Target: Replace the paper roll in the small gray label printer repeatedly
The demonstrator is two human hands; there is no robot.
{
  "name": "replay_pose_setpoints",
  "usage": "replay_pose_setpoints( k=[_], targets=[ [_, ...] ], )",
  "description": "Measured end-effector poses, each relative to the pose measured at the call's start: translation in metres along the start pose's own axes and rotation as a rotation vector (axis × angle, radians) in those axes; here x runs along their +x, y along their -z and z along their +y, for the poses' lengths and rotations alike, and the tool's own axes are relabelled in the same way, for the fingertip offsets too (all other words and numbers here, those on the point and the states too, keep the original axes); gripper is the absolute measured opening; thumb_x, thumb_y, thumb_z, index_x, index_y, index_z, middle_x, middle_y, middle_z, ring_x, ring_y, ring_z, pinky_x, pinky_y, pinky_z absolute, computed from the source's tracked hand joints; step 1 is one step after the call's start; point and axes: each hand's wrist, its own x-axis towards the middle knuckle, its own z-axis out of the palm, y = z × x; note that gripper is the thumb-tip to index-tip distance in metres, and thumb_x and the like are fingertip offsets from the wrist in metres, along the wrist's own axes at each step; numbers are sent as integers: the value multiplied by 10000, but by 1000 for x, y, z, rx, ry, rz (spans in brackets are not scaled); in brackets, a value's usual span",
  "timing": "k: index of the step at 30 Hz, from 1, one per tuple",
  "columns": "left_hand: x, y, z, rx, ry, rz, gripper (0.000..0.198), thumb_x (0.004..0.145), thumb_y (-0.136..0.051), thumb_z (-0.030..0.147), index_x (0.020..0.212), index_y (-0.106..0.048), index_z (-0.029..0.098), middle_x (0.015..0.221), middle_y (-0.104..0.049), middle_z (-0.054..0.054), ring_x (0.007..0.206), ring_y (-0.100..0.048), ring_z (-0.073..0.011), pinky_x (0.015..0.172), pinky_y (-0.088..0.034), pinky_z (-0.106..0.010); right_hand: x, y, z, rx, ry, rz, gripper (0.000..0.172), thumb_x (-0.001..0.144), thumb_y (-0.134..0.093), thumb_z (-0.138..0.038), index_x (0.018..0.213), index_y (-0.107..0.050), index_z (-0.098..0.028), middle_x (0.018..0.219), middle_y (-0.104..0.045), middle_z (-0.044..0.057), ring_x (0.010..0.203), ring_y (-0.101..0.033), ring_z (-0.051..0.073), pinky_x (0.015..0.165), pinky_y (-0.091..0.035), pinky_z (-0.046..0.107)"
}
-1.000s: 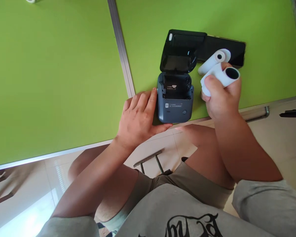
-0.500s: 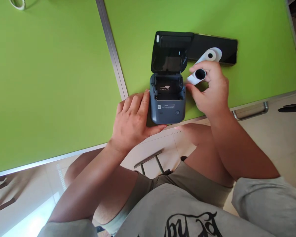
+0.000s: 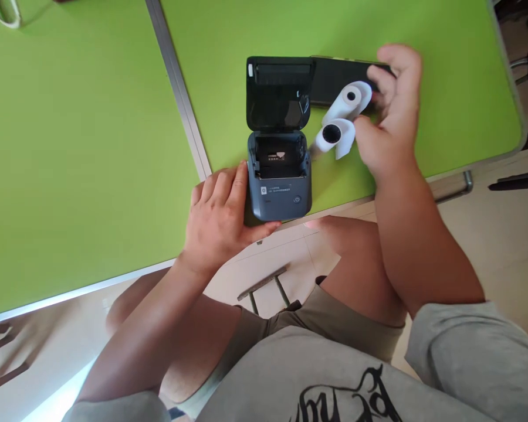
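My left hand [image 3: 217, 220] holds a small blue-grey thermal printer [image 3: 275, 202] at the table's front edge. Its fingers lie along the printer's left side, with the thumb across the front corner. The printer's dark lid [image 3: 279, 97] is swung up and back, and its paper bay shows no roll. Just right of the printer lie two white paper rolls: a far roll [image 3: 339, 106] with a small core, and a near roll [image 3: 345, 138] with a wide dark core and a loose paper end. Beside them my right hand [image 3: 391, 111] is open, its fingers apart and slightly blurred.
A dark phone [image 3: 328, 79] lies behind the rolls, partly covered by the lid and my right hand. A metal seam [image 3: 178, 88] divides the green tabletop [image 3: 92, 129]. A white ring-shaped thing [image 3: 9, 23] is at the far left. Below the table edge sits a metal handle [image 3: 455, 190].
My right hand has let go of the near roll and moved up and to the right, its fingers spreading. That roll now rests beside the printer. My left hand stays on the printer.
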Motion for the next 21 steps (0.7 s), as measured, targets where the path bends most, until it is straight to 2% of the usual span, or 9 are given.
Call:
replay_pose_setpoints(
  k=[3, 6, 9, 13, 18, 21],
  targets=[
    [0, -1, -1, 2, -14, 27, 1096, 891, -338, 927, 1552, -476, 64, 1374, -647, -255, 1237, -616, -410, 981, -448, -485, 4, -9, 8, 37, 68, -99, 763, 807, -744, -224, 1470, -395, -370, 1475, -525, 46, 1359, -571, 244, 1186, -481, 456],
    [-1, -2, -2, 5, -29, 52, 1075, 896, -351, 919, 1548, -482, 74, 1359, -656, -250, 1219, -626, -411, 960, -454, -490, 4, -13, 4, -55, -3, -139, 796, 759, -832, -232, 1417, -399, -352, 1425, -581, 69, 1258, -618, 257, 1096, -534, 452],
    [-1, -2, -3, 12, -40, 60, 1081, 891, -354, 922, 1541, -487, 69, 1350, -659, -254, 1203, -630, -416, 948, -457, -497, 2, -12, -3, -126, -56, -131, 708, 752, -808, -164, 1336, -440, -320, 1307, -658, 66, 1102, -660, 241, 990, -546, 429],
    [-1, -3, -4, 4, -40, 71, 1086, 873, -398, 928, 1558, -468, 88, 1349, -657, -243, 1189, -632, -416, 946, -461, -493, 0, -12, -8, -156, -100, -81, 608, 758, -748, -88, 1264, -479, -292, 1166, -683, 42, 939, -645, 195, 893, -532, 386],
    [-1, -6, -5, -2, -47, 109, 1125, 840, -487, 923, 1598, -396, 97, 1350, -655, -246, 1169, -651, -426, 949, -474, -504, 4, -12, -15, -227, -133, -92, 405, 741, -773, -53, 1028, -578, -262, 1025, -653, 42, 927, -598, 198, 842, -502, 377],
    [-2, -5, -5, -28, -93, 144, 1110, 813, -627, 865, 1635, -329, 180, 1456, -597, -240, 1233, -643, -422, 965, -484, -497, 7, -12, -17, -225, -184, -133, 416, 741, -782, -40, 1016, -563, -262, 1021, -665, 35, 914, -590, 198, 842, -493, 381]
  ],
)
